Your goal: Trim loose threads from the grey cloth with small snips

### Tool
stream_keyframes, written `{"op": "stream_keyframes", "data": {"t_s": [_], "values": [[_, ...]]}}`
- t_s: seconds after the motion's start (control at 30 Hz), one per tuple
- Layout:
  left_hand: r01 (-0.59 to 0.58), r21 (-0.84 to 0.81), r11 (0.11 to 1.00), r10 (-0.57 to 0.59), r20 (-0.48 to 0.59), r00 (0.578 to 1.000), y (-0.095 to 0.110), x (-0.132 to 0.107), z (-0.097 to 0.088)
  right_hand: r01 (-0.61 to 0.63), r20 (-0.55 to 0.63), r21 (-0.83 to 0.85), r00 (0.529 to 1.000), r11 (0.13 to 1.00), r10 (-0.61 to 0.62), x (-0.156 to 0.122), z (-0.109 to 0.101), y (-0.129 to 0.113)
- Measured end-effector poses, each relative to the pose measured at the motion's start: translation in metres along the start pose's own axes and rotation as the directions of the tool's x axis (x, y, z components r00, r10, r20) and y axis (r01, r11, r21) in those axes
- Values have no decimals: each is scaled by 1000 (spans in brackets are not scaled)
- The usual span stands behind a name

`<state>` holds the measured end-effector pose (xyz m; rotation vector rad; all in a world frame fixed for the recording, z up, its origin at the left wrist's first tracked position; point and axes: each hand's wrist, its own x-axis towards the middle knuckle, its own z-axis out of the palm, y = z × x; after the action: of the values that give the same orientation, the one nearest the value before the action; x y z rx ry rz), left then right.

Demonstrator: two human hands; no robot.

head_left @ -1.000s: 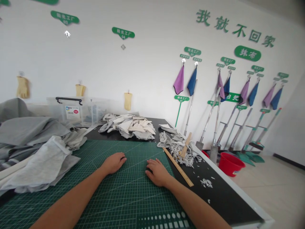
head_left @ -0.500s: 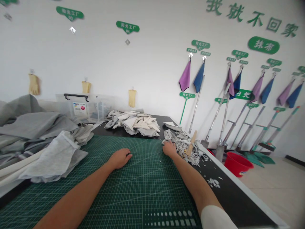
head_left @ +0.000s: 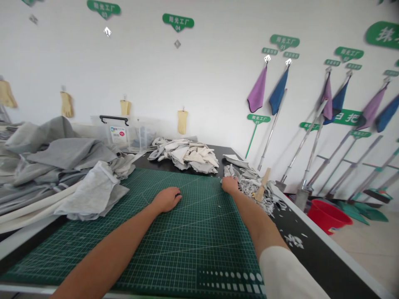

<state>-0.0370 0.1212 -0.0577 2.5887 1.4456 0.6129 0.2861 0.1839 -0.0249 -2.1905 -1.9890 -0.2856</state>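
Observation:
My left hand (head_left: pixel 167 199) rests on the green cutting mat (head_left: pixel 187 232), its fingers curled. A small dark spot shows between the thumb and fingers; I cannot make out what it is. At the mat's far right corner, my right hand (head_left: pixel 230 185) is closed on a bunched grey cloth scrap (head_left: pixel 231 171), its fingertips partly hidden. Beside that hand lies a heap of shredded grey offcuts (head_left: pixel 249 189), with a flat wooden stick (head_left: pixel 262 185) standing slanted in it.
Large grey cloths (head_left: pixel 71 153) are heaped on the left, overlapping the mat. Cut pale pieces (head_left: pixel 190 154) form a pile at the back, near a clear plastic box (head_left: pixel 120 135). Small scraps (head_left: pixel 294 241) lie on the black tabletop (head_left: pixel 314 261). A red bucket (head_left: pixel 328 216) stands on the floor.
The view has turned to the left and tilted slightly down, so everything sits further right and higher. Both hands stay at about the same places on the mat and by the scraps.

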Motion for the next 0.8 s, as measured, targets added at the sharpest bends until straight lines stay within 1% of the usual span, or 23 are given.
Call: {"op": "stream_keyframes", "data": {"t_s": [0.13,0.23,0.37,0.43,0.5,0.57,0.63,0.73,0.8], "values": [[2,7,1000,-2,4,1000,0,-1,-1,-50,-57,110,997,993,57,6,-12,-3],[6,10,1000,-6,13,1000,0,-2,-2,-98,-118,215,985,972,126,17,-30,-5],[1,15,1000,-1,4,1000,0,-4,-3,-142,-209,372,950,917,232,38,-71,-6],[-3,15,1000,3,-1,1000,-1,-4,-2,-131,-263,455,925,881,273,47,-95,-7],[-2,11,1000,3,-3,1000,-2,-4,-2,-93,-317,535,899,840,301,53,-117,-10],[0,5,1000,0,-5,1000,-3,-4,0,-34,-363,613,875,789,320,56,-133,-15],[1,-4,1000,-1,-13,1000,-4,-4,1,32,-381,694,864,720,328,55,-145,-21],[-3,-20,1000,2,-51,999,-3,-5,0,115,-351,816,878,567,326,47,-155,-32],[-3,-33,999,0,-105,994,-1,-7,-1,165,-329,877,891,452,314,38,-158,-39]]}}
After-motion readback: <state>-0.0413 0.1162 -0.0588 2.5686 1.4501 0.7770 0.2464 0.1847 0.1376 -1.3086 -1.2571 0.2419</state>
